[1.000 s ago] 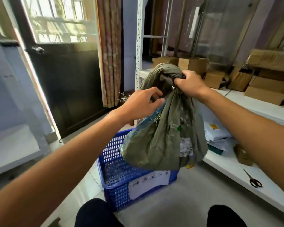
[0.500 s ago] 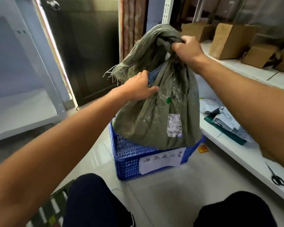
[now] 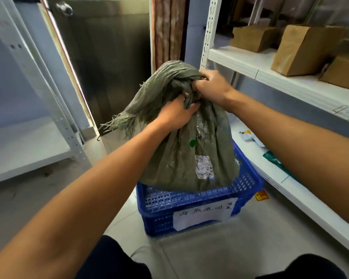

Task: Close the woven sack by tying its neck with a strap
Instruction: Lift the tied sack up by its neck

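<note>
we grip the bunched neck of the green woven sack (image 3: pixel 189 158) with our right hand (image 3: pixel 212 89), while our left hand (image 3: pixel 175 115) clutches the fabric just below. the sack's bottom meets the open top of a blue crate (image 3: pixel 189 200) on the floor, left of a white shelf (image 3: pixel 260 71).

The left hand (image 3: pixel 175 115) and right hand (image 3: pixel 212 87) hide the woven sack (image 3: pixel 189 158)'s neck; below the sack, the crate (image 3: pixel 163 208)'s label (image 3: pixel 201 216) is unreadable.

A blue perforated crate (image 3: pixel 189 200) stands on the pale floor (image 3: pixel 210 254), a handwritten paper label (image 3: pixel 201 216) stuck on its front wall. To its right runs a white shelf rack (image 3: pixel 250 65) bearing three brown cardboard boxes (image 3: pixel 302 49) on the upper shelf. An orange sticker (image 3: pixel 261 195) lies beside the crate. Behind are a dark door (image 3: pixel 113 67) and a striped curtain (image 3: pixel 167 29)
</note>
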The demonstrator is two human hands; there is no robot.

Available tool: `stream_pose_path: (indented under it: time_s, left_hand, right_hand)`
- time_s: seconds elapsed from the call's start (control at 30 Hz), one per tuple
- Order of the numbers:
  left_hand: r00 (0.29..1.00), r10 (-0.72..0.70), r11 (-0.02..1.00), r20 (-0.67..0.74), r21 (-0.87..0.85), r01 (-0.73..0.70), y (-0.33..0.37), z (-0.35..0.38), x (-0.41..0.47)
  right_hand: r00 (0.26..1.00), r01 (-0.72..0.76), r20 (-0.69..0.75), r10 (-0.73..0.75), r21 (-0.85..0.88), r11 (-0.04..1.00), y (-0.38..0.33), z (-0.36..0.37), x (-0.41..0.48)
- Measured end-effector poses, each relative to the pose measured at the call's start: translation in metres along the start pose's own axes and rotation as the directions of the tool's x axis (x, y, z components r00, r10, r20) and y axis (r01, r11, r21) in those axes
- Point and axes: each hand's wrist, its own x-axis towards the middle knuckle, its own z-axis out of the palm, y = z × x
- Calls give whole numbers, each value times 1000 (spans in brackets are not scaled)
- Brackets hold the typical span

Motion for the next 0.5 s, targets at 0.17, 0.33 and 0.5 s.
stream_pose_path:
  time_s: [0.17,0.33,0.5]
  left_hand:
    - [997,-41,998,66,49,37,-29,31,0]
    - [964,116,971,-240,234,-59,-63,49,2]
    - [873,260,955,-412,242,-171,-99,66,12]
  right_hand:
    - [991,-118,58,119,-31,993,55,22,9]
    - [963,-269,-21,269,8,963,110,30,11]
    - [946,-322,-52,319,-61,945,165,40,12]
